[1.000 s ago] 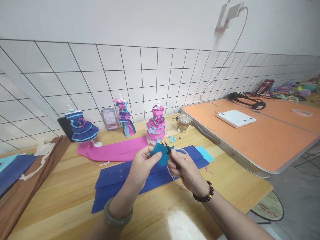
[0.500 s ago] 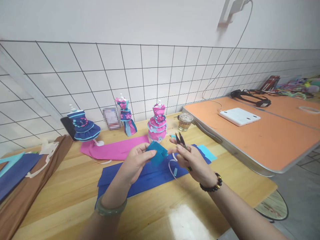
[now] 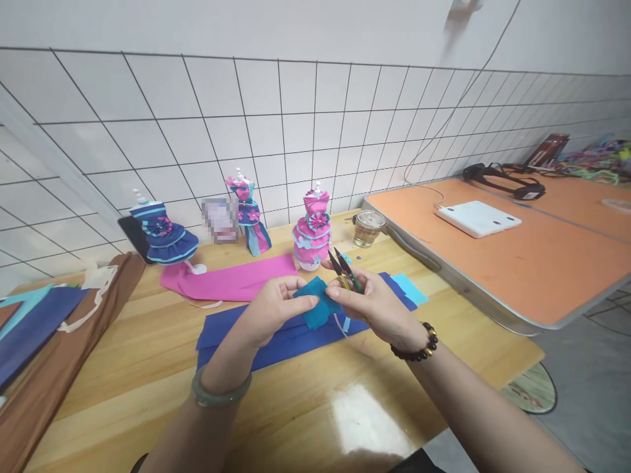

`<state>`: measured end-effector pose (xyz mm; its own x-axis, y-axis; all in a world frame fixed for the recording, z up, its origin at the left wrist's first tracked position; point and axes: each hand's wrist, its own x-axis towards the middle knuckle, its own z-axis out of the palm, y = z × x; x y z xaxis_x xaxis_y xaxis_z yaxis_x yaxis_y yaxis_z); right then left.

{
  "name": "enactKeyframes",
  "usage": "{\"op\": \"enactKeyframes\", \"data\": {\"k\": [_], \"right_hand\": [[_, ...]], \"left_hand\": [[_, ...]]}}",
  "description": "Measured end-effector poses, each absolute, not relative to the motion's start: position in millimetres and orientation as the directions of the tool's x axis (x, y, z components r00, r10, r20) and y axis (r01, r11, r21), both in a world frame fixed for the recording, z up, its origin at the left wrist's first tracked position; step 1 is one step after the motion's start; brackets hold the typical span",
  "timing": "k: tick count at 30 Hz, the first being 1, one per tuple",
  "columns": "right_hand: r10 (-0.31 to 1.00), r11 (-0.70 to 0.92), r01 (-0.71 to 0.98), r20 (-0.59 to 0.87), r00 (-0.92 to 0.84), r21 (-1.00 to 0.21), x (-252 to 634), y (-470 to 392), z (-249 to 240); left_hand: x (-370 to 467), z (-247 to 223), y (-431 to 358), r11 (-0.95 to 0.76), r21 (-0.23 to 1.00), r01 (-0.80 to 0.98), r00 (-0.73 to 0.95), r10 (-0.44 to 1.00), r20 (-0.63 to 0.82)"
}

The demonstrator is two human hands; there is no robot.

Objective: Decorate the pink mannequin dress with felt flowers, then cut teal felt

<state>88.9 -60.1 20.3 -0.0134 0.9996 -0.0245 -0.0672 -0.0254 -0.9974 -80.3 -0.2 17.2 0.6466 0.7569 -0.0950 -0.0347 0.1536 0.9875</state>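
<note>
My left hand (image 3: 276,309) is closed, pinching a small square teal piece of thin paper or cloth (image 3: 315,315) between thumb and fingers. My right hand (image 3: 377,299) holds a pair of thread snips (image 3: 344,268), blades apart and pointing up and away. With thumb and fingertip it also touches the right edge of the teal piece. Beneath both hands lies a folded dark blue sheet (image 3: 229,335). A thin white strip and a light blue scrap (image 3: 346,325) show near my right hand, partly hidden by it.
Behind my hands stand small dress forms in a blue dress (image 3: 170,246), a pink-and-blue dress (image 3: 255,233) and a pink dress (image 3: 311,243). A pink sheet (image 3: 236,279), a lidded cup (image 3: 369,230) and a light blue sheet (image 3: 410,289) lie around. An orange table (image 3: 557,263) adjoins at right.
My right hand has moved in to the teal piece, and its fingers now touch the piece's edge. The snips have swung to point more to the left. The view has tilted slightly down.
</note>
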Motion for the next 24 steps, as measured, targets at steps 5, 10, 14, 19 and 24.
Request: {"op": "enactKeyframes", "data": {"k": [5, 10, 14, 19, 24], "right_hand": [[1.000, 0.024, 0.039, 0.024, -0.004, -0.999, 89.5, -59.9, 16.4], [0.993, 0.092, 0.042, 0.094, 0.066, -0.995, 88.1, -59.2, 14.8], [0.979, 0.120, 0.032, 0.124, 0.159, -0.992, 83.8, -58.3, 18.7], [0.950, 0.183, 0.002, 0.178, 0.257, -0.983, 77.3, -56.1, 19.1], [0.926, 0.211, 0.033, 0.211, 0.313, -0.977, 72.8, -55.2, 19.3]], "left_hand": [[-81.1, 16.9, -1.0, 0.167, 0.986, -0.003, 0.667, 0.735, -0.122], [-79.0, 16.8, 0.2, 0.173, 0.979, -0.112, 0.620, 0.781, -0.067], [-73.0, 15.0, -2.1, 0.269, 0.934, -0.236, 0.627, 0.776, -0.065], [-64.6, 6.9, -8.0, 0.374, 0.883, -0.286, 0.635, 0.763, -0.117], [-59.5, 2.7, -10.1, 0.285, 0.917, -0.279, 0.485, 0.866, -0.122]]}}
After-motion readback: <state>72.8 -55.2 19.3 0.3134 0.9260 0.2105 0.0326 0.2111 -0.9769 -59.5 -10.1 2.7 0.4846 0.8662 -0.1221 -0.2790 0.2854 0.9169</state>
